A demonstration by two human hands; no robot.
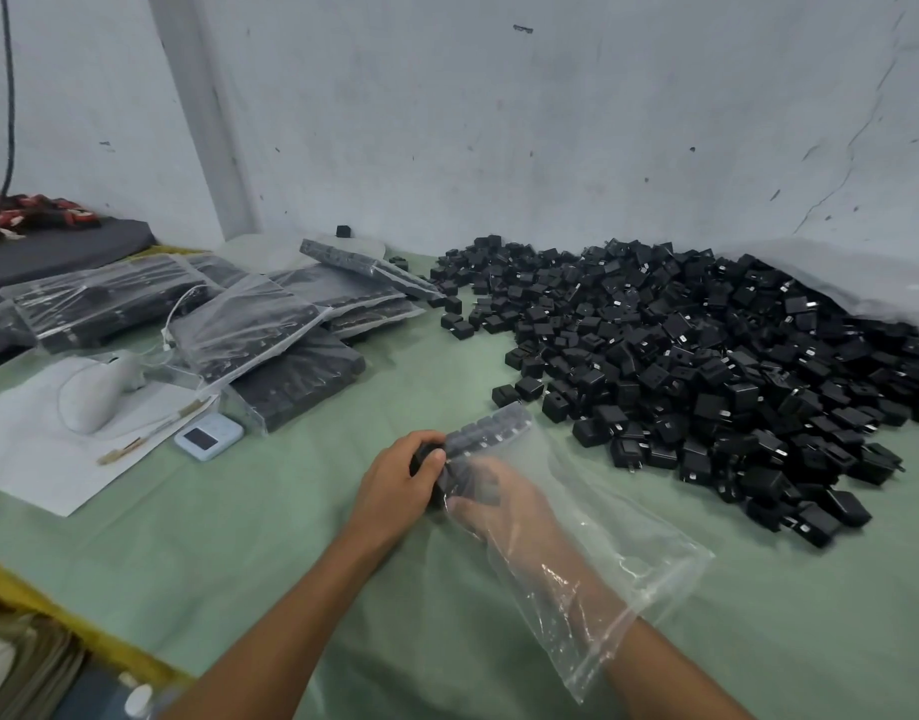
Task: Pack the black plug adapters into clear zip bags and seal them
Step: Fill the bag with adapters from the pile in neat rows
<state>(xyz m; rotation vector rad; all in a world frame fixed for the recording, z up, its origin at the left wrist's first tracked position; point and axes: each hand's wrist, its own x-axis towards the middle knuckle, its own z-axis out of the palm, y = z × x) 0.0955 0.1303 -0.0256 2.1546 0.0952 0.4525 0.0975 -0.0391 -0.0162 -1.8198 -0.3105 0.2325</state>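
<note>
A clear zip bag lies on the green table in front of me, its mouth toward me. My right hand is inside the bag up to the forearm, fingers curled on black adapters. A row of black plug adapters sits at the bag's far end. My left hand grips the bag's left edge and an adapter from outside. A big heap of loose black plug adapters covers the right half of the table.
Filled, sealed bags are stacked at the back left. White paper, a white mouse-like device and a small white timer lie at the left. A large plastic sack lies behind the heap. The wall is close behind.
</note>
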